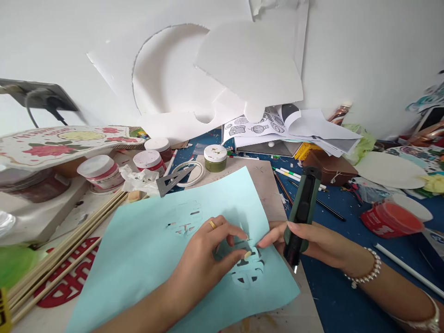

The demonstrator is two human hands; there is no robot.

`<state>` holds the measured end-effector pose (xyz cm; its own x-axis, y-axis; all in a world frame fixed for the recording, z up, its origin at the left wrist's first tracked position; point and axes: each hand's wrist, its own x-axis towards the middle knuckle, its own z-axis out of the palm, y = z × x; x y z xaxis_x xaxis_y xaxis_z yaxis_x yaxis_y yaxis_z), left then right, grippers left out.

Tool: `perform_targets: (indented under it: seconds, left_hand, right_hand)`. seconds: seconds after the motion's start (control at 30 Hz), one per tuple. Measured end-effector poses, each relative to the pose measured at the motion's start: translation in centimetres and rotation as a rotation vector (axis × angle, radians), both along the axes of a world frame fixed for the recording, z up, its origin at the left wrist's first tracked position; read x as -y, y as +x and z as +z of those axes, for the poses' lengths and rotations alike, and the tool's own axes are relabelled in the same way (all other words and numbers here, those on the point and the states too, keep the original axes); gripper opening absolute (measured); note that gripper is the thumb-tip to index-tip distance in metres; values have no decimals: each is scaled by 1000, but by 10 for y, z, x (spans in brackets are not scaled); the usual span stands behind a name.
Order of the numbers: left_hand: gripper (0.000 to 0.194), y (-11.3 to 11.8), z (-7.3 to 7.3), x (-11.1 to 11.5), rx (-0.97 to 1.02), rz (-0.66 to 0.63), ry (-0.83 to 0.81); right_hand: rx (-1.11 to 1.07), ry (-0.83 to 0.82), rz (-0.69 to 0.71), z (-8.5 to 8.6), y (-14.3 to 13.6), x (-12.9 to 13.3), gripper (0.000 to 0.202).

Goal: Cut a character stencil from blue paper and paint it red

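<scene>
A light blue paper sheet (138,249) lies across the work area, with two groups of cut-out slots in it. My left hand (211,252), with a ring on one finger, curls over the right-hand cut-outs (248,268). Its thumb and index finger grip the paper around one slot; a small gap shows between the tips. In my right hand (308,238) is a dark green utility knife (303,208), held upright with the blade tip pointing down, off the sheet. That hand's fingertips also touch the sheet's raised right edge.
A grey board (274,189) lies under the sheet. Wooden sticks (69,245) and a red paper cut-out (69,277) are at left. Behind are a green paint jar (215,159), a tape roll (199,175) and a set square (173,180). A red tub (388,217) stands at right.
</scene>
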<state>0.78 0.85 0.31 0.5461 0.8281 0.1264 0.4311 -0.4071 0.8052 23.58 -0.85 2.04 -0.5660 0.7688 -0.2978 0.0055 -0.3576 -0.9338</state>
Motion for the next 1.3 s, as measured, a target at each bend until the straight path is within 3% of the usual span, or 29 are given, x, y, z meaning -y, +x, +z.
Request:
perform_targets:
  seconds: [0.3,0.4,0.57,0.67,0.77,0.9,1.1,1.3]
  left_hand:
    - [8,-1,-3,0,-11,-25,34]
    - [13,-1,-4,-2,-24,-53,65]
    - [22,-5,2,-4,-90,-117,202]
    - [28,-12,10,-3,-259,-198,319]
    - [48,-21,14,0,-397,-356,431]
    - [59,-30,10,4,-486,-532,411]
    - [62,-29,5,2,-513,-540,403]
    - [63,-16,1,-16,-532,-543,426]
  right_hand:
    - [-7,6,42,3,-4,0,41]
    - [46,46,-16,2,-2,-1,40]
    - [175,69,-131,1,1,-4,40]
    - [237,104,-143,3,3,-7,41]
    - [307,171,-159,5,4,-10,40]
    - [340,253,-160,3,-1,-15,36]
    - [440,617,-488,-8,-18,-20,24]
    - [566,732,-439,-23,-28,-24,14]
